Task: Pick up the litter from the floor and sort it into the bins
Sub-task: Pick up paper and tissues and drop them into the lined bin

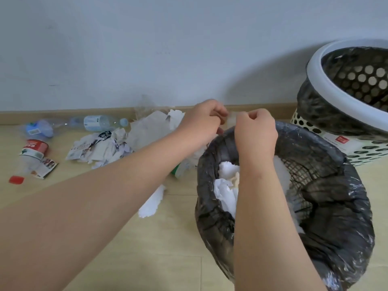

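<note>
- The near bin (pixel 327 171), lined with a dark bag, fills the frame from 3 to 5 o'clock and already holds crumpled white paper (pixel 225 185); a second, perforated bin (pixel 323 80) with a white rim leans at 2 o'clock, its own liner apparently empty.
- Floor litter spreads from 9 to 11 o'clock: a torn paper heap (pixel 105 145), a brown paper sheet (pixel 147 129), a clear bottle (pixel 102 122) by the skirting, a crushed bottle with a red label (pixel 33 152), a red cap (pixel 16 180), and a white scrap (pixel 152 203) near centre.
- The left hand (pixel 201 120) and right hand (pixel 255 133) meet above the near bin's far rim at 12 o'clock, both curled nearly closed, fingertips pinching a small pale, see-through scrap (pixel 231 118) between them; what it is cannot be told.
- Risks, as I judge them: such a light scrap could drift past the rim at 11 o'clock onto the floor if released there, and plastic film dropped among paper would spoil the sort.
- The remaining litter lies well apart from both hands, at their 9 o'clock.
</note>
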Demonstrator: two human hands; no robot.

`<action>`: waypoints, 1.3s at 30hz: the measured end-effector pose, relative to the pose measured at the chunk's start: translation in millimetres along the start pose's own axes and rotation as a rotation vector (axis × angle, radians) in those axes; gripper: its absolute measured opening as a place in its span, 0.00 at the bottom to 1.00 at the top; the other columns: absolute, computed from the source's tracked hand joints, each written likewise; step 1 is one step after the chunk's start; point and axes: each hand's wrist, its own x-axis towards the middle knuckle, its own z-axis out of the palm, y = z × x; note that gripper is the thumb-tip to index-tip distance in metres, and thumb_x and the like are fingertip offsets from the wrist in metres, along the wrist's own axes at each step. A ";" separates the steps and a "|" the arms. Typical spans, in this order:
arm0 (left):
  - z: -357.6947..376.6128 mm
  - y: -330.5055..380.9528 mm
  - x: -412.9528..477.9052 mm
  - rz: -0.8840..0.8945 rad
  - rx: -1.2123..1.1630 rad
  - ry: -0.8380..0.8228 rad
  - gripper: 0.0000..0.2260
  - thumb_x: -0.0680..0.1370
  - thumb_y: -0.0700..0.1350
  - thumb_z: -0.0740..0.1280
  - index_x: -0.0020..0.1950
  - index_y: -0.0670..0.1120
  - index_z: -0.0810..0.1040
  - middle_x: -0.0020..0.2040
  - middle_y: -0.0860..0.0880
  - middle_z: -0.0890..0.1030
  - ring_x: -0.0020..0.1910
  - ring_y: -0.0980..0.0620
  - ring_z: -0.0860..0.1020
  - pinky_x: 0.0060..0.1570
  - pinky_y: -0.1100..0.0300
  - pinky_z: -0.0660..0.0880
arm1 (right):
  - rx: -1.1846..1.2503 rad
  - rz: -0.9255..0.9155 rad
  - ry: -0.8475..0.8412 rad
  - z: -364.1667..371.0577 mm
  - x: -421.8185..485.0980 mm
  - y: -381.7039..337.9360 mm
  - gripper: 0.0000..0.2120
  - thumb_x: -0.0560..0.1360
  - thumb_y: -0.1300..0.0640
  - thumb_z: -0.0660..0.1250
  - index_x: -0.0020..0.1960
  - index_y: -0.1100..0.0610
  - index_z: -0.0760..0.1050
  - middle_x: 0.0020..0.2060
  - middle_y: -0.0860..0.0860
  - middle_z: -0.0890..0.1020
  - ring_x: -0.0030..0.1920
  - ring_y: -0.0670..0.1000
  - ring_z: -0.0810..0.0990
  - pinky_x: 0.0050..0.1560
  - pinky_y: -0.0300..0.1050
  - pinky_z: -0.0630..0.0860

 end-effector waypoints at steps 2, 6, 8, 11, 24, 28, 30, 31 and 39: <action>-19.7 -10.3 5.6 -0.048 -0.083 0.049 0.15 0.76 0.33 0.54 0.43 0.52 0.74 0.46 0.48 0.80 0.37 0.52 0.80 0.44 0.56 0.76 | 0.014 -0.034 -0.023 10.3 -3.7 -11.3 0.03 0.75 0.57 0.57 0.45 0.53 0.69 0.36 0.46 0.73 0.48 0.54 0.74 0.58 0.55 0.73; -51.8 -39.3 9.7 -0.171 -0.192 0.071 0.12 0.77 0.34 0.58 0.47 0.50 0.74 0.46 0.47 0.80 0.37 0.52 0.80 0.41 0.59 0.76 | -0.056 -0.122 -0.049 42.7 -15.0 -24.2 0.04 0.75 0.56 0.56 0.45 0.52 0.69 0.43 0.50 0.77 0.54 0.58 0.74 0.58 0.56 0.72; -65.1 -57.8 10.7 -0.223 -0.210 0.067 0.11 0.77 0.34 0.60 0.45 0.50 0.74 0.45 0.46 0.80 0.37 0.51 0.79 0.44 0.55 0.76 | -0.076 -0.186 -0.074 65.9 -22.1 -28.8 0.03 0.75 0.56 0.58 0.45 0.52 0.70 0.46 0.51 0.79 0.54 0.58 0.75 0.57 0.55 0.72; -84.3 -87.9 13.4 -0.287 -0.179 0.066 0.10 0.75 0.33 0.60 0.44 0.49 0.74 0.42 0.45 0.79 0.36 0.51 0.78 0.44 0.55 0.74 | -0.036 -0.201 -0.168 104.5 -31.2 -30.1 0.04 0.74 0.57 0.58 0.45 0.53 0.71 0.44 0.50 0.80 0.52 0.56 0.75 0.52 0.50 0.73; -141.5 -241.0 -6.1 -0.297 0.262 0.040 0.13 0.74 0.37 0.58 0.53 0.46 0.78 0.51 0.46 0.77 0.50 0.45 0.75 0.42 0.56 0.72 | -0.350 0.110 -0.462 250.5 -69.8 47.6 0.07 0.73 0.58 0.57 0.37 0.51 0.64 0.38 0.50 0.75 0.43 0.54 0.73 0.43 0.45 0.70; -152.0 -294.1 -20.2 -0.337 0.547 -0.063 0.15 0.74 0.38 0.59 0.58 0.50 0.77 0.65 0.49 0.70 0.65 0.44 0.66 0.58 0.54 0.68 | -0.464 0.097 -0.511 273.5 -88.3 52.5 0.13 0.74 0.53 0.59 0.57 0.52 0.69 0.60 0.54 0.73 0.61 0.57 0.70 0.63 0.54 0.68; -153.3 -310.1 -30.1 -0.404 0.596 -0.074 0.17 0.76 0.42 0.60 0.64 0.53 0.73 0.70 0.51 0.65 0.69 0.44 0.62 0.62 0.53 0.65 | -0.566 0.080 -0.463 270.1 -91.7 62.4 0.20 0.76 0.50 0.60 0.67 0.50 0.64 0.67 0.52 0.66 0.67 0.57 0.64 0.65 0.53 0.63; -153.4 -315.1 -35.8 -0.448 0.602 -0.039 0.17 0.76 0.43 0.60 0.65 0.54 0.71 0.72 0.51 0.63 0.69 0.44 0.61 0.61 0.51 0.65 | -0.614 0.092 -0.454 267.3 -93.7 67.8 0.23 0.75 0.49 0.61 0.69 0.49 0.61 0.69 0.51 0.64 0.68 0.57 0.62 0.64 0.53 0.62; -149.9 -329.6 -56.5 -0.669 0.460 0.098 0.20 0.76 0.44 0.61 0.66 0.58 0.66 0.68 0.47 0.59 0.63 0.42 0.62 0.51 0.55 0.65 | -0.699 0.141 -0.531 252.8 -102.7 99.6 0.30 0.75 0.51 0.59 0.74 0.42 0.50 0.73 0.48 0.54 0.67 0.57 0.62 0.61 0.55 0.66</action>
